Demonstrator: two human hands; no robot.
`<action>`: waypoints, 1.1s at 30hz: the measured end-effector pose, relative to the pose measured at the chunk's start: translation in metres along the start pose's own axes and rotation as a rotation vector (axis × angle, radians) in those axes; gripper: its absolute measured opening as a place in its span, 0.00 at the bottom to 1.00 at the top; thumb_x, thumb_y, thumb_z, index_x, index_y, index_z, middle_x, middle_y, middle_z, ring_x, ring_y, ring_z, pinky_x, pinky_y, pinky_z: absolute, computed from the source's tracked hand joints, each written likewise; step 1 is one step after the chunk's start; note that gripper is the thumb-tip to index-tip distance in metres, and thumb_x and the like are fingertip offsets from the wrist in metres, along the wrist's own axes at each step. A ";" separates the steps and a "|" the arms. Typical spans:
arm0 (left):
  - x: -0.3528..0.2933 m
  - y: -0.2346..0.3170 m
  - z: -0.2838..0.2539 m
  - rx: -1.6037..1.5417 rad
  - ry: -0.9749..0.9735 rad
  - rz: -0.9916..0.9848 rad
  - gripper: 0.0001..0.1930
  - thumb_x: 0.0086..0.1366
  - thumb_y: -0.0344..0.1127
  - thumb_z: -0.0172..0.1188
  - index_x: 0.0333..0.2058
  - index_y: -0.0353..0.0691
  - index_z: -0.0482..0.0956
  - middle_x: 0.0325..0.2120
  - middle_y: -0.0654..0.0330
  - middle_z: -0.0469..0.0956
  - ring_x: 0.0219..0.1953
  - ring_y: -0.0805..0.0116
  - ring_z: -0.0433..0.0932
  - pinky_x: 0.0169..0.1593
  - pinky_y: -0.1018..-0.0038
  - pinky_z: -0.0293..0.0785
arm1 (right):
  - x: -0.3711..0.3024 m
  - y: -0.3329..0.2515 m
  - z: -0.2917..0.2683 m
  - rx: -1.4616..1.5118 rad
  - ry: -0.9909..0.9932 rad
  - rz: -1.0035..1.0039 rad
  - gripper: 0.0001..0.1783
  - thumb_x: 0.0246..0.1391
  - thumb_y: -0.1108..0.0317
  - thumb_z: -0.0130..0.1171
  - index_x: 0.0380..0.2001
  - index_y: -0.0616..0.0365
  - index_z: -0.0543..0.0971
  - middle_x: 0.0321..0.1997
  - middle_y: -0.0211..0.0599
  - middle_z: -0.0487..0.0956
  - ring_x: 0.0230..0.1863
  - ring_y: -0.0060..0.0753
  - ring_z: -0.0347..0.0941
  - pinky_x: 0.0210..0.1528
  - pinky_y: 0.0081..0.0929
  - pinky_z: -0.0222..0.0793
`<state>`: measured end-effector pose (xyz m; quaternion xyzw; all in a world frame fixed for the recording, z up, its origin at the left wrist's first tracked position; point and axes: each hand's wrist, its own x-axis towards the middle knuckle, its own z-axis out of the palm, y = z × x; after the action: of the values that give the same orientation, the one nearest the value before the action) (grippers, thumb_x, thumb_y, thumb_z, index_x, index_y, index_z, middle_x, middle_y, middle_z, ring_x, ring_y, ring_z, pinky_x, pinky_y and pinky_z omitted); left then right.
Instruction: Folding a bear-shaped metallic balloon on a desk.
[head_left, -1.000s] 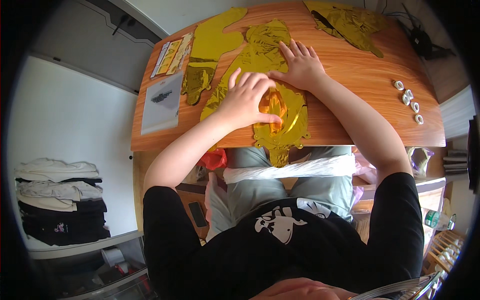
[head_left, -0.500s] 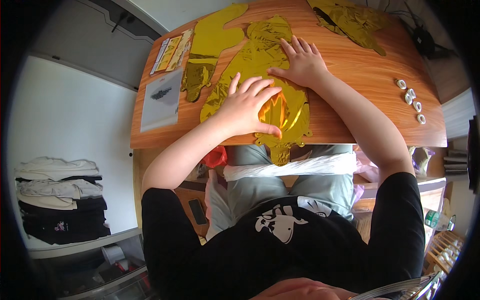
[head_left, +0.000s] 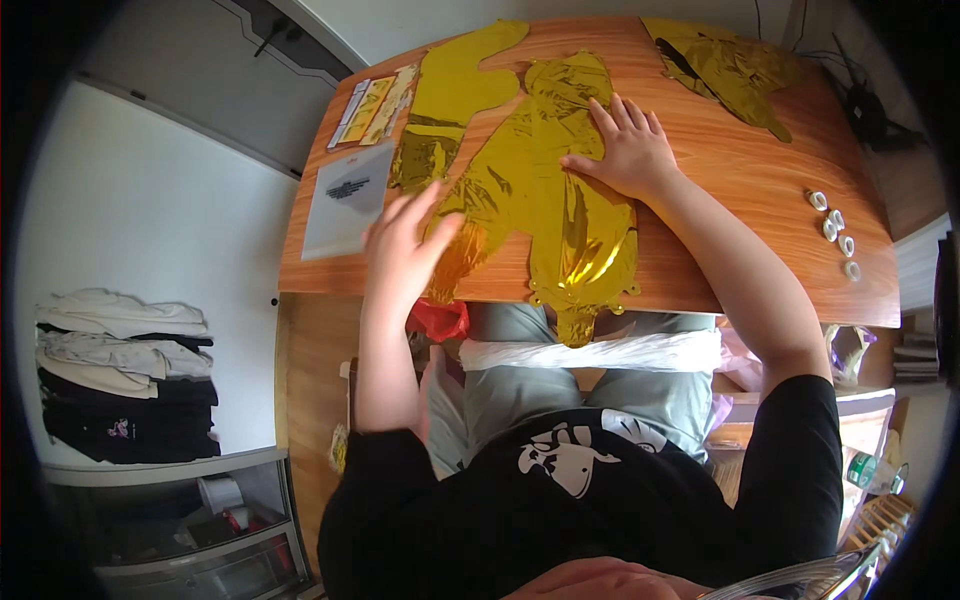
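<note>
A flat, uninflated gold foil balloon [head_left: 585,215] lies on the wooden table, creased and shiny. Its narrow tab hangs over the front edge, above my lap. My right hand [head_left: 630,150] rests on the balloon's upper right side, fingers spread. Near the lower left part of the foil is my left hand [head_left: 405,245], slightly blurred, with thumb and fingers apart and nothing in its grasp. Whether its fingertips touch the foil, I cannot tell. Orange reflections show on the foil beside that hand.
A second gold foil sheet [head_left: 460,85] lies at the far left, a third [head_left: 725,65] at the far right. On the left are a clear printed bag [head_left: 345,205] and a colourful packet [head_left: 375,105]. Several small white rolls [head_left: 838,220] sit near the right edge of the table [head_left: 720,230].
My left hand has moved left, off the balloon's lower middle, and the foil's left part now spreads outward as a separate lobe. My right hand stays on the foil. The view has shifted slightly.
</note>
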<state>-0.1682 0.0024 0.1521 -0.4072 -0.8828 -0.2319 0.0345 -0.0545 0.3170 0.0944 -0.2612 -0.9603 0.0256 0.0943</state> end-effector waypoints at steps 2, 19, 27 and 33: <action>-0.028 -0.015 -0.003 0.129 0.095 -0.144 0.29 0.66 0.60 0.64 0.60 0.52 0.81 0.54 0.59 0.81 0.58 0.57 0.77 0.63 0.50 0.62 | 0.000 -0.002 -0.002 0.004 0.001 -0.009 0.63 0.50 0.14 0.46 0.78 0.45 0.52 0.81 0.50 0.52 0.82 0.51 0.45 0.81 0.50 0.39; -0.049 -0.026 0.044 -0.330 0.447 -0.216 0.10 0.66 0.35 0.69 0.45 0.41 0.89 0.36 0.62 0.86 0.34 0.74 0.82 0.42 0.75 0.76 | 0.001 -0.009 -0.010 -0.034 -0.078 -0.004 0.64 0.51 0.13 0.42 0.79 0.47 0.50 0.82 0.48 0.51 0.83 0.48 0.42 0.81 0.46 0.38; -0.022 0.012 0.028 -0.971 0.517 -0.092 0.31 0.67 0.24 0.66 0.67 0.35 0.67 0.39 0.61 0.84 0.34 0.82 0.77 0.41 0.82 0.74 | 0.000 -0.006 -0.009 -0.033 -0.046 -0.017 0.65 0.51 0.13 0.43 0.79 0.48 0.50 0.81 0.49 0.52 0.82 0.49 0.44 0.81 0.47 0.39; 0.019 0.077 0.037 -1.086 -0.072 0.360 0.37 0.63 0.26 0.70 0.68 0.36 0.65 0.56 0.57 0.79 0.33 0.83 0.76 0.40 0.84 0.72 | 0.005 0.002 0.000 -0.049 -0.061 -0.040 0.63 0.52 0.15 0.45 0.79 0.48 0.50 0.82 0.48 0.50 0.82 0.50 0.44 0.81 0.48 0.39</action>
<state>-0.1195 0.0750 0.1532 -0.5180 -0.5544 -0.6285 -0.1709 -0.0581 0.3212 0.0953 -0.2434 -0.9681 0.0083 0.0588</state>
